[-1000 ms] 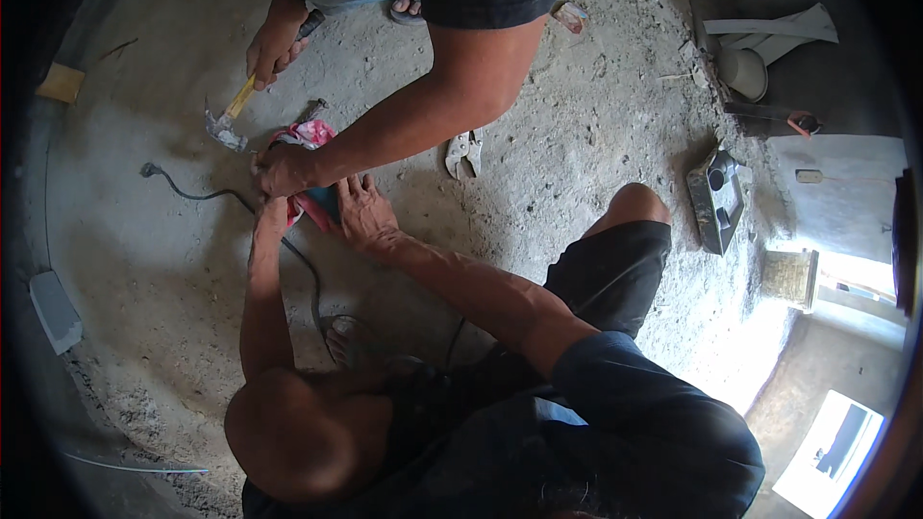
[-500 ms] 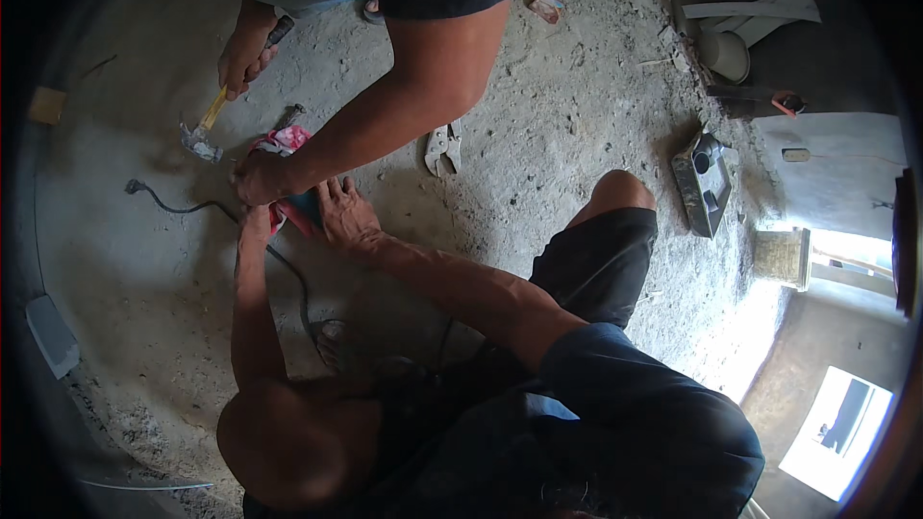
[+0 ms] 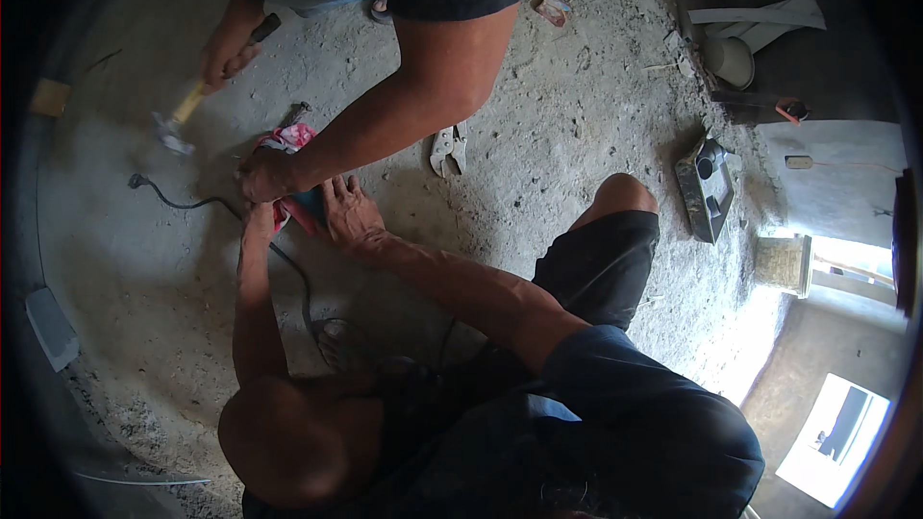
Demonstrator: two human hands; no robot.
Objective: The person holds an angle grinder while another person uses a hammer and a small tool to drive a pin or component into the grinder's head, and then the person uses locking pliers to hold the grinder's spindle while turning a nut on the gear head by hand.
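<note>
A pink-and-white cloth [image 3: 291, 136] is bunched around a dark teal object [image 3: 309, 204] on the rough floor; its kind cannot be made out. My right hand [image 3: 354, 218] lies against the teal object with its fingers stretched and apart. At the cloth's left side is my left hand [image 3: 257, 222], its fingers hidden under a co-worker's hand [image 3: 265, 176]. That hand presses down on the bundle from above. The co-worker's other hand [image 3: 227, 56] holds a hammer [image 3: 185, 110] with a yellow-and-black handle, raised left of the bundle, its head blurred.
A dark cable [image 3: 304, 279] with a plug [image 3: 137, 181] runs past the bundle. Locking pliers [image 3: 448, 150] lie to the right. Farther right are a grey tray [image 3: 705, 187] holding dark parts, a bucket [image 3: 729, 60] and a pale container [image 3: 784, 264]. My bent knee [image 3: 620, 197] is nearby.
The co-worker's hammer has swung up and left, away from the bundle. My hands and the co-worker's hand on the cloth stay in place, with a slight shift of the whole view.
</note>
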